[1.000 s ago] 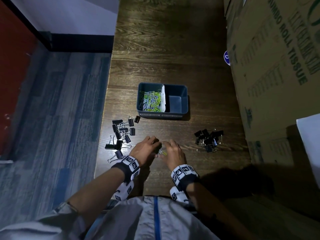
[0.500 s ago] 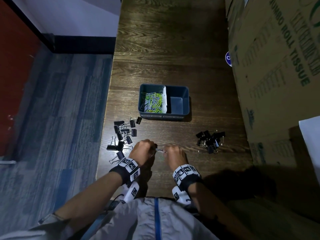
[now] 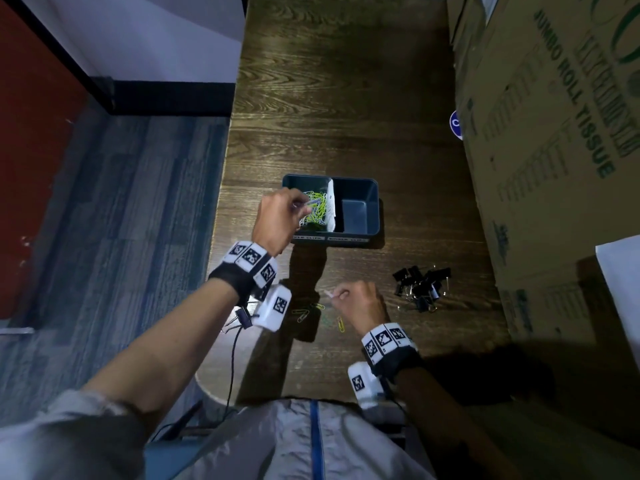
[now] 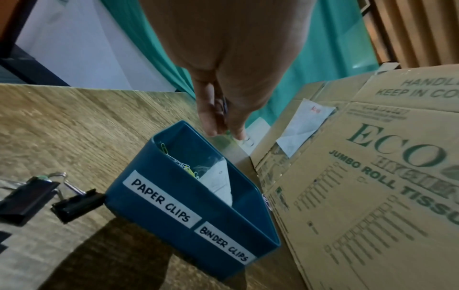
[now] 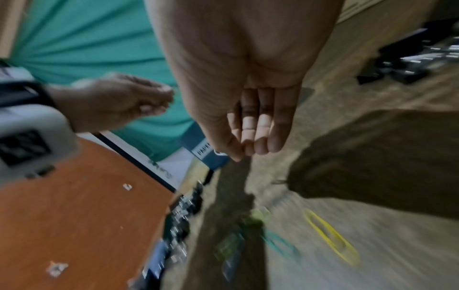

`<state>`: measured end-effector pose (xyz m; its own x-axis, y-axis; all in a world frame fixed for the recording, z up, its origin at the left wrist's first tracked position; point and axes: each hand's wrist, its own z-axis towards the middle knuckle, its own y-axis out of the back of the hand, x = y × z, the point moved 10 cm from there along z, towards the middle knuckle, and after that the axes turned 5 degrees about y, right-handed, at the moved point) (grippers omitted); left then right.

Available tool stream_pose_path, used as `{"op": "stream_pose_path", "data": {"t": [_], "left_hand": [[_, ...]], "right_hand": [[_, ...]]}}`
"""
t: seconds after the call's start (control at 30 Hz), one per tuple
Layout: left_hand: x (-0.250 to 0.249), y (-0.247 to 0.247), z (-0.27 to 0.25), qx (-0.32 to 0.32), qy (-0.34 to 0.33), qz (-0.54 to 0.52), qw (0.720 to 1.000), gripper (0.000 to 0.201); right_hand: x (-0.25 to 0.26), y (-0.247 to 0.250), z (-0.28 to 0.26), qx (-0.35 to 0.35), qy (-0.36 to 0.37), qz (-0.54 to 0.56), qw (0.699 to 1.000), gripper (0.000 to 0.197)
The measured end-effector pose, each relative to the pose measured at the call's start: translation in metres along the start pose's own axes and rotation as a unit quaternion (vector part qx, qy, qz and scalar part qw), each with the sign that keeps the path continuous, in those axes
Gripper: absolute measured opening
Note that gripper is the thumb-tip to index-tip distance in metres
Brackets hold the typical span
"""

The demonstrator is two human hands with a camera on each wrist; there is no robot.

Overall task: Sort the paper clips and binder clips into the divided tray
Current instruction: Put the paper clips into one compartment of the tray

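A blue divided tray (image 3: 354,181) stands mid-table, labelled PAPER CLIPS on the left and BINDER CLIPS on the right in the left wrist view (image 4: 174,235). Its left compartment holds several coloured paper clips (image 3: 318,211); its right compartment looks bare. My left hand (image 3: 304,207) hovers over the left compartment, pinching a greyish paper clip (image 3: 312,203). My right hand (image 3: 332,296) stays low near the front edge, pinching a small pale paper clip (image 3: 328,293). Loose paper clips (image 3: 341,323) lie beneath it. Black binder clips (image 3: 420,285) are piled to the right.
More black binder clips (image 4: 77,204) lie left of the tray, mostly hidden under my left arm in the head view. A large cardboard box (image 3: 554,150) walls the table's right side. The table's left edge (image 3: 221,209) drops to blue carpet.
The hands have separated. My left hand rose and moved forward from the front of the table to above the tray's left compartment, carrying a clip. The right hand stayed near the loose clips.
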<state>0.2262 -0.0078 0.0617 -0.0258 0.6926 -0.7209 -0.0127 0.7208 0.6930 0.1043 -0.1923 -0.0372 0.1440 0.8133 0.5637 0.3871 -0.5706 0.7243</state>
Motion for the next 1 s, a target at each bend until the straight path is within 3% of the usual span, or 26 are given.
{"op": "stream_pose_path", "data": {"t": [0.07,0.23,0.37,0.43,0.5,0.57,0.63,0.7,0.83,0.9,1.0], "left_hand": [[0.005,-0.001,0.003,-0.004,0.001,0.013,1.000,0.031],[0.014,-0.002,-0.041,-0.049,-0.033,0.076,0.995,0.013],[0.042,-0.043,-0.094,0.059,-0.011,0.121,0.991,0.009],[0.064,-0.067,-0.117,0.137,0.013,0.150,0.979,0.008],[0.081,-0.087,-0.137,0.203,0.030,0.181,0.962,0.018],[0.086,-0.099,-0.150,0.238,0.026,0.205,0.949,0.034],[0.085,-0.105,-0.158,0.244,0.010,0.225,0.943,0.041],[0.080,-0.108,-0.160,0.246,-0.006,0.241,0.939,0.038],[0.055,-0.106,-0.165,0.265,-0.052,0.271,0.924,0.021],[0.041,-0.102,-0.166,0.258,-0.073,0.266,0.926,0.026],[0.042,-0.101,-0.166,0.276,-0.038,0.287,0.916,0.019]], "right_hand": [[0.025,0.023,0.013,-0.033,0.029,0.019,0.999,0.011],[0.089,0.090,0.043,-0.180,0.143,0.082,0.970,0.012],[0.097,0.100,0.048,-0.215,0.169,0.077,0.959,0.021],[0.083,0.079,0.043,-0.180,0.167,0.055,0.968,0.017],[0.054,0.044,0.036,-0.088,0.121,0.015,0.989,0.015],[0.016,0.005,0.024,0.023,0.054,-0.049,0.997,0.014],[-0.017,-0.017,0.009,0.080,0.006,-0.089,0.993,0.010],[-0.034,-0.027,-0.003,0.094,-0.011,-0.091,0.991,0.014],[-0.033,-0.039,-0.015,0.083,0.024,-0.121,0.989,0.029],[-0.027,-0.040,-0.017,0.060,0.048,-0.155,0.985,0.025],[-0.029,-0.044,-0.020,0.044,0.049,-0.175,0.982,0.013]]}}
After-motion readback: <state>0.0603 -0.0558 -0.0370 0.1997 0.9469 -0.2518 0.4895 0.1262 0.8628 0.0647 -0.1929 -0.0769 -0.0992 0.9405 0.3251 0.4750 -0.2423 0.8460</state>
